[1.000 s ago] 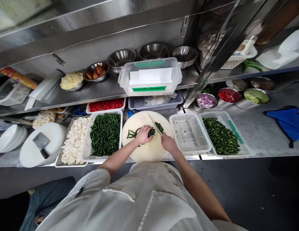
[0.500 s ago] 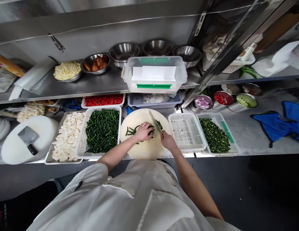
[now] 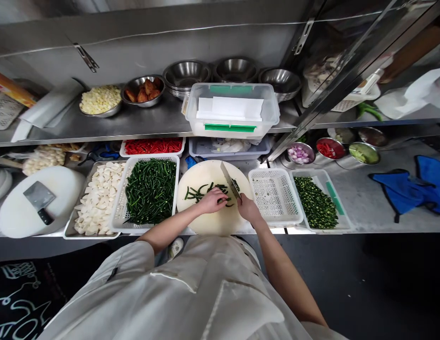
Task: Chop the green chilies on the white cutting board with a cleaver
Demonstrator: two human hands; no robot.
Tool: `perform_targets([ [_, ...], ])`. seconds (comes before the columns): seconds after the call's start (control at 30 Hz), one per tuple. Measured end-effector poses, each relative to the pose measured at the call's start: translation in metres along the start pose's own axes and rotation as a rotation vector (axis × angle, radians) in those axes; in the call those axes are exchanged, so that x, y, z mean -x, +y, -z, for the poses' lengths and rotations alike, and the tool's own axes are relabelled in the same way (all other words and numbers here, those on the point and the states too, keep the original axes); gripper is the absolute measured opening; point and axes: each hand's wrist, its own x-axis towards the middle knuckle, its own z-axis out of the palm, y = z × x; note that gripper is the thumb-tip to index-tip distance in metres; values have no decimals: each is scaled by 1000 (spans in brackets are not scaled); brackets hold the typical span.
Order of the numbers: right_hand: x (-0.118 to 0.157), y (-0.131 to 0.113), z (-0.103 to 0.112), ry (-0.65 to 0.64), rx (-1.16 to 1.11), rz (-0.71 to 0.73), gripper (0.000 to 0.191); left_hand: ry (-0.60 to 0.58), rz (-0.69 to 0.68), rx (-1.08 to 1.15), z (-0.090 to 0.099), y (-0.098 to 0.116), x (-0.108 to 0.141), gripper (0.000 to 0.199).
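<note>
A knife (image 3: 230, 180) is held by its handle in my right hand (image 3: 246, 208), its blade pointing away from me over the round cutting board (image 3: 205, 221). My left hand (image 3: 213, 200) is on the board to the left of the blade, fingers bent together near the green chillies (image 3: 196, 193); what its fingertips hold is too small to make out. Some cut green pieces show just right of the blade. A white basket of long green chillies (image 3: 151, 191) stands left of the board. On the right are a white perforated basket (image 3: 274, 197) and a tub of chopped green chillies (image 3: 314, 200).
A cleaver (image 3: 40, 198) lies on another round board (image 3: 14, 215) at the left, beside a tray of white slices (image 3: 99, 198). Behind are red chillies (image 3: 154, 146) and a shelf (image 3: 142, 123) with bowls and a clear box (image 3: 231, 115). Blue gloves (image 3: 404, 189) lie at the right.
My left hand has drawn slightly down toward me, uncovering more green chillies. My right hand and the knife stay almost in place. At lower left, a dark printed garment shows more.
</note>
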Motion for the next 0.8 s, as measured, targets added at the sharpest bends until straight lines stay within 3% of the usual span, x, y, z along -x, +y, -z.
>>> perform_targets([
  [0.13, -1, 2, 0, 14, -11, 11, 30, -84, 131, -144, -9, 8, -5, 20],
  [0.27, 0, 4, 0, 21, -39, 17, 27, 12, 218, -250, -13, 14, -10, 20],
  [0.33, 1, 3, 0, 26, -33, 7, 26, 29, 192, -271, -18, 20, -11, 24],
  [0.53, 1, -1, 6, 26, -41, -28, 27, -122, 9, -240, -51, 32, -2, 32],
  [0.67, 5, 10, 1, -15, -61, 7, 30, -38, 14, -299, -63, 26, 5, 23],
  [0.8, -11, 28, -11, -44, -11, -41, 41, 97, -67, -350, -46, -2, -10, 30],
])
